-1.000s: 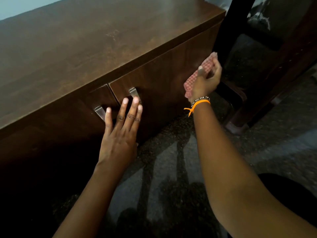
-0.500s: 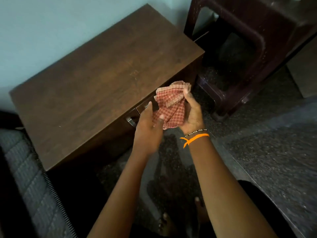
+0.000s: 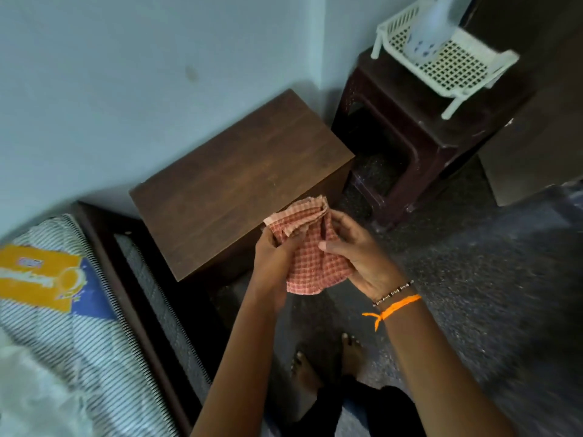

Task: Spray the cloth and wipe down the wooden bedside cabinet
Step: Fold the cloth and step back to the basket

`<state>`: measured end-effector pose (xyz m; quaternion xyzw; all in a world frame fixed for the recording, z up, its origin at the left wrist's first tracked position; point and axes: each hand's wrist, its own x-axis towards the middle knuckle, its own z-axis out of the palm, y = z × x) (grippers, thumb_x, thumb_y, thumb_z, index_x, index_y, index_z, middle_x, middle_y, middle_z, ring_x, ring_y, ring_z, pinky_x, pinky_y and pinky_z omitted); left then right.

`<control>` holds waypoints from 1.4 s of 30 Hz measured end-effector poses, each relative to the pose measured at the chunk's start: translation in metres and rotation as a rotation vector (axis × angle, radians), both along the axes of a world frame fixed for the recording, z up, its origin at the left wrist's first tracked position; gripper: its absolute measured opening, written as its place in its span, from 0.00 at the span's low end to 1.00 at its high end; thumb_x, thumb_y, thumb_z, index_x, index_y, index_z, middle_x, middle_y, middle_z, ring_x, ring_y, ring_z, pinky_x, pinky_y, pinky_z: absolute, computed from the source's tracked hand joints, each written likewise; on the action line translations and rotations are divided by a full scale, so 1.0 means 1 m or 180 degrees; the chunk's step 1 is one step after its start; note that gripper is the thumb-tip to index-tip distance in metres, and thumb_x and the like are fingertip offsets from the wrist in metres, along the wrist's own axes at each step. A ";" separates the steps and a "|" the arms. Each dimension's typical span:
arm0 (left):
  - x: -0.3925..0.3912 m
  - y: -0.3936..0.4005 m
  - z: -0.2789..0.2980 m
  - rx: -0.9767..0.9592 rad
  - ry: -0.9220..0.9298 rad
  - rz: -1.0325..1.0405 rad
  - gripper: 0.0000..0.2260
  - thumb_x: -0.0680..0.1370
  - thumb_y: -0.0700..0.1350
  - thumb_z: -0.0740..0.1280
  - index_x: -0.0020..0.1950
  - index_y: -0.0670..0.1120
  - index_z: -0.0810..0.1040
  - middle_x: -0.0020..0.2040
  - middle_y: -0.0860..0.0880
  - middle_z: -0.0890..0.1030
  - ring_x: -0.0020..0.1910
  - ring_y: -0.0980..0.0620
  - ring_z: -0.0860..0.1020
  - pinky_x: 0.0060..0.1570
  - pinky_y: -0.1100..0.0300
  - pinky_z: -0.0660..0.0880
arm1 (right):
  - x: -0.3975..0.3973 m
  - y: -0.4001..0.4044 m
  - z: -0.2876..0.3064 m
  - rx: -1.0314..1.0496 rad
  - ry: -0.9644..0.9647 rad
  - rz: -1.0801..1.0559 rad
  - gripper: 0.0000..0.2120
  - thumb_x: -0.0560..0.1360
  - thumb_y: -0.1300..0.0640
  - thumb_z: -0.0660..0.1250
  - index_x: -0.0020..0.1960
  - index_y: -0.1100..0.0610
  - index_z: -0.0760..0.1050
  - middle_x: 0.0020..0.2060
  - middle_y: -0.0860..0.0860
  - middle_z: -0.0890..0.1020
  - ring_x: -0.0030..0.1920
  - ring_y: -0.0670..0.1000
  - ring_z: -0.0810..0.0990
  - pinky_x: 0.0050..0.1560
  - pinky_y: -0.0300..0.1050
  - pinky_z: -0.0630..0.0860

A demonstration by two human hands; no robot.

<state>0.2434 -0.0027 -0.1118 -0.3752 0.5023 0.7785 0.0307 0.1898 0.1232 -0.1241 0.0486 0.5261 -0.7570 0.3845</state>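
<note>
— What did you see at that moment?

— The person stood in front of the wooden bedside cabinet (image 3: 243,181), and both hands held the cloth (image 3: 310,253) over its front edge. The left hand (image 3: 271,260) had its fingers curled around the left side of the cloth, and the right hand (image 3: 356,257) cupped it from the right, with the thumb pressed on the fabric. So both hands grasped the cloth; none was free.

— And what was different from a second before?

— A second before, the person was low at the cabinet front. The left hand lay flat near the door handles, and only the right hand held the cloth, against the door. Then the person rose, and the two hands came together on the cloth. The top of the cabinet was now seen from above.

— What does it mean for the work?

— I think the wiping of the front was finished or paused, and the cloth was being folded again, maybe for a fresh side or for more spray. A pale bottle (image 3: 430,29) stood in a white basket (image 3: 457,64) on the dark stool (image 3: 410,121) at the right of the cabinet, well apart from the hands. If it was the spray bottle, I could not tell.
</note>
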 end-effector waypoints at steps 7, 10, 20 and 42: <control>0.032 0.022 0.067 0.0581 -0.0196 0.0244 0.15 0.80 0.51 0.58 0.61 0.45 0.74 0.57 0.44 0.80 0.56 0.45 0.78 0.51 0.50 0.76 | 0.024 0.034 0.070 0.0845 -0.0022 0.0336 0.14 0.76 0.67 0.61 0.60 0.60 0.74 0.44 0.49 0.82 0.43 0.45 0.80 0.41 0.39 0.76; 0.043 0.029 0.081 0.0761 -0.0469 0.0162 0.14 0.81 0.52 0.54 0.57 0.47 0.74 0.59 0.44 0.78 0.56 0.46 0.77 0.52 0.49 0.74 | 0.030 0.039 0.096 0.1200 0.0590 0.0173 0.12 0.74 0.68 0.64 0.57 0.63 0.76 0.44 0.51 0.82 0.45 0.47 0.80 0.42 0.34 0.76; 0.048 0.026 0.142 -0.3070 0.1464 -0.1782 0.25 0.75 0.44 0.68 0.70 0.54 0.66 0.64 0.57 0.74 0.67 0.62 0.67 0.73 0.62 0.47 | 0.034 0.056 0.182 0.2502 0.3403 0.0935 0.09 0.66 0.58 0.74 0.46 0.51 0.78 0.38 0.51 0.84 0.40 0.50 0.82 0.42 0.46 0.78; -0.007 0.049 0.162 -0.0767 0.1018 -0.1615 0.11 0.76 0.41 0.65 0.58 0.43 0.77 0.52 0.46 0.82 0.51 0.46 0.80 0.52 0.53 0.74 | -0.057 0.105 0.208 0.0168 0.0926 -0.0158 0.08 0.71 0.65 0.69 0.48 0.55 0.77 0.38 0.50 0.82 0.39 0.46 0.81 0.41 0.39 0.79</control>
